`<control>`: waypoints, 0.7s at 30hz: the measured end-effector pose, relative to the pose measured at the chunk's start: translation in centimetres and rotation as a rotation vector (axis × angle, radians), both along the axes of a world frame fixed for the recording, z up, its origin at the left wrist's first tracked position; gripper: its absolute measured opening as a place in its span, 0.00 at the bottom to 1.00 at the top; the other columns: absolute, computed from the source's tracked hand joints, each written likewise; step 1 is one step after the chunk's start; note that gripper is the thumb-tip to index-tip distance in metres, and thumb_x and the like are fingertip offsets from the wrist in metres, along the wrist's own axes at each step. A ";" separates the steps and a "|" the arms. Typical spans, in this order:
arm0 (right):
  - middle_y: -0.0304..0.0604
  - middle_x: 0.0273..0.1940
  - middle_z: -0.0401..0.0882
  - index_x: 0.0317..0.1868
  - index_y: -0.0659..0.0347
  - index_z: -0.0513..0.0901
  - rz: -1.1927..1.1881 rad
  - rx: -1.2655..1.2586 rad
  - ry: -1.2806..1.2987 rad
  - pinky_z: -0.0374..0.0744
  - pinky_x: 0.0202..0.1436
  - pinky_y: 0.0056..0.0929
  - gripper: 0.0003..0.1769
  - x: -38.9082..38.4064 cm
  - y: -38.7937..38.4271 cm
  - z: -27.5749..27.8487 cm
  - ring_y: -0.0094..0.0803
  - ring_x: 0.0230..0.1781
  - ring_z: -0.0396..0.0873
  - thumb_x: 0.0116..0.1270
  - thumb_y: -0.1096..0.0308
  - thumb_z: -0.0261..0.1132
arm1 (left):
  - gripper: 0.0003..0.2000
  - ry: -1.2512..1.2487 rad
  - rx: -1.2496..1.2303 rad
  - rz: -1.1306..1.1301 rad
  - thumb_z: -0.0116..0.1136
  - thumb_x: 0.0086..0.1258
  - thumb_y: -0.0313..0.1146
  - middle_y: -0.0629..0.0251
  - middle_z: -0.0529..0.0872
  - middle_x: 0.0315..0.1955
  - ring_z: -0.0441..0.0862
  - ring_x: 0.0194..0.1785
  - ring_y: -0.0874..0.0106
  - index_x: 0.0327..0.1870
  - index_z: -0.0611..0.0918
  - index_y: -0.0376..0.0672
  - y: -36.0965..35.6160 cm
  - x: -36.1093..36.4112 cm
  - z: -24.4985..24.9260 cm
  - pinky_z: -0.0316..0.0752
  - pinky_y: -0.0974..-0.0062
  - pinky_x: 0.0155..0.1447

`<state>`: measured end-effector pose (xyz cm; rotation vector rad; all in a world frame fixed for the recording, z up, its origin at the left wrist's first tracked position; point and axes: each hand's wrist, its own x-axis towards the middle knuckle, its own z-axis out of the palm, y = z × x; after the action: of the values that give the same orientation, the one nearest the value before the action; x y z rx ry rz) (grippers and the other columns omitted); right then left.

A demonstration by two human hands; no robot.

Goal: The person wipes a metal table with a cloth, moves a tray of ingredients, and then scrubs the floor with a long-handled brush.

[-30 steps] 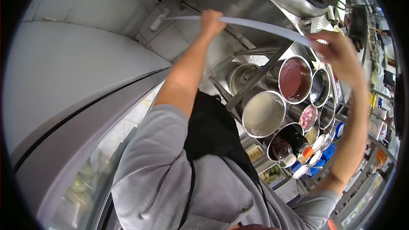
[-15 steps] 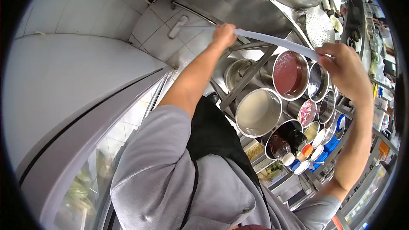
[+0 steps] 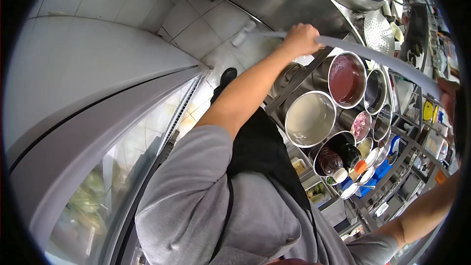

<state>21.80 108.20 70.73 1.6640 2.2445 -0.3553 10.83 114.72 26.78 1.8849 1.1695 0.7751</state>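
Note:
A long-handled floor mop (image 3: 385, 55) slants across the upper view, its grey-white handle rising from left to right toward me. Its narrow white head (image 3: 243, 33) rests on the floor tiles; what kind of cleaning face it has cannot be made out. My left hand (image 3: 302, 39) is closed round the middle of the handle. At the right edge, my right hand (image 3: 448, 93) is closed on the upper end, partly lost in the dark border. The handle passes above a pot of reddish liquid (image 3: 345, 79) and a perforated ladle (image 3: 378, 32).
A pot of whitish liquid (image 3: 310, 119), a pot holding bottles (image 3: 329, 161) and several smaller containers crowd the steel rack on my right. A glass-fronted fridge (image 3: 98, 132) stands to my left. One dark shoe (image 3: 228, 76) is on the tiles.
Both hands have moved right with the mop, my right hand out to the view's edge. The mop head has shifted right across the floor. A shoe has come into view.

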 end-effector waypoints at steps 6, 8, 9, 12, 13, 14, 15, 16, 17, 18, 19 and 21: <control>0.46 0.37 0.82 0.44 0.60 0.82 -0.053 0.200 0.333 0.76 0.42 0.31 0.08 2.2 1.4 -11.6 0.35 0.36 0.80 0.64 0.73 0.65 | 0.08 0.103 0.127 0.344 0.63 0.52 0.37 0.53 0.86 0.29 0.84 0.38 0.52 0.29 0.86 0.43 4.5 -10.5 -6.7 0.78 0.58 0.44; 0.44 0.35 0.82 0.44 0.59 0.83 0.116 0.148 0.333 0.75 0.41 0.30 0.09 0.3 3.5 -17.8 0.32 0.36 0.79 0.63 0.72 0.66 | 0.09 0.134 0.126 0.403 0.65 0.57 0.38 0.48 0.84 0.28 0.81 0.35 0.48 0.27 0.85 0.41 4.5 -14.7 -9.6 0.75 0.55 0.41; 0.47 0.37 0.82 0.43 0.60 0.84 0.127 0.167 0.260 0.75 0.44 0.33 0.09 -1.2 3.7 -19.3 0.37 0.40 0.79 0.62 0.70 0.66 | 0.12 0.208 0.130 0.434 0.64 0.59 0.40 0.48 0.83 0.27 0.80 0.34 0.48 0.26 0.84 0.40 4.3 -16.5 -11.4 0.74 0.55 0.40; 0.48 0.38 0.82 0.42 0.60 0.86 0.196 0.192 0.166 0.74 0.48 0.39 0.10 -3.9 4.1 -19.3 0.43 0.45 0.79 0.61 0.68 0.66 | 0.15 0.163 -0.035 0.488 0.64 0.62 0.42 0.48 0.82 0.25 0.79 0.32 0.47 0.23 0.82 0.38 1.9 -16.0 -13.5 0.72 0.55 0.38; 0.48 0.39 0.83 0.42 0.60 0.86 0.228 0.192 0.157 0.74 0.49 0.40 0.10 -4.2 4.2 -18.5 0.44 0.44 0.79 0.61 0.68 0.65 | 0.16 0.106 -0.123 0.501 0.64 0.63 0.42 0.49 0.82 0.24 0.78 0.32 0.47 0.22 0.81 0.38 0.8 -15.4 -13.6 0.72 0.55 0.37; 0.46 0.38 0.82 0.41 0.60 0.86 0.268 0.210 0.175 0.73 0.48 0.39 0.09 -3.8 4.4 -17.2 0.44 0.42 0.79 0.60 0.69 0.66 | 0.16 0.020 -0.042 0.542 0.64 0.63 0.42 0.48 0.81 0.23 0.78 0.30 0.48 0.22 0.81 0.38 0.3 -14.0 -14.2 0.71 0.56 0.36; 0.45 0.38 0.82 0.41 0.60 0.85 0.229 0.161 0.123 0.74 0.48 0.38 0.09 -3.3 4.5 -15.7 0.42 0.42 0.79 0.60 0.70 0.66 | 0.16 -0.069 0.039 0.582 0.64 0.63 0.41 0.48 0.80 0.22 0.77 0.29 0.48 0.21 0.80 0.38 -0.2 -12.1 -14.5 0.70 0.57 0.35; 0.44 0.38 0.81 0.41 0.59 0.85 0.196 0.110 0.070 0.74 0.47 0.37 0.09 -2.6 4.4 -14.2 0.41 0.41 0.79 0.60 0.71 0.66 | 0.16 -0.108 -0.017 0.558 0.63 0.64 0.41 0.48 0.80 0.23 0.77 0.29 0.48 0.21 0.80 0.38 -0.9 -10.3 -13.1 0.70 0.57 0.35; 0.43 0.39 0.81 0.42 0.60 0.84 0.177 0.109 0.062 0.74 0.46 0.35 0.09 -1.6 4.1 -13.0 0.38 0.40 0.79 0.60 0.72 0.66 | 0.16 -0.146 -0.065 0.538 0.62 0.65 0.41 0.48 0.80 0.23 0.77 0.29 0.49 0.21 0.80 0.38 -1.4 -8.5 -11.5 0.69 0.57 0.35; 0.43 0.39 0.81 0.43 0.60 0.84 0.157 0.115 0.058 0.74 0.44 0.34 0.09 -0.2 3.9 -12.0 0.36 0.40 0.80 0.61 0.74 0.66 | 0.17 -0.198 -0.080 0.509 0.62 0.65 0.41 0.48 0.80 0.23 0.77 0.29 0.49 0.21 0.79 0.37 -1.6 -6.5 -11.2 0.69 0.57 0.35; 0.42 0.38 0.82 0.43 0.60 0.84 0.144 0.122 0.028 0.75 0.41 0.31 0.09 0.2 3.8 -10.9 0.33 0.36 0.80 0.61 0.73 0.67 | 0.17 -0.250 -0.092 0.478 0.61 0.66 0.41 0.49 0.80 0.22 0.77 0.30 0.49 0.21 0.79 0.37 -1.6 -4.6 -11.0 0.68 0.56 0.35; 0.41 0.36 0.85 0.43 0.61 0.85 0.118 0.134 -0.034 0.76 0.34 0.27 0.10 0.9 3.5 -8.9 0.28 0.29 0.79 0.60 0.71 0.68 | 0.18 -0.273 -0.017 0.430 0.61 0.66 0.39 0.48 0.78 0.21 0.76 0.29 0.50 0.20 0.77 0.36 -2.0 -1.4 -8.8 0.68 0.55 0.36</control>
<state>22.75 111.69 61.80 1.5788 2.3739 -0.1498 9.38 112.74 17.94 1.4685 1.4122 1.2086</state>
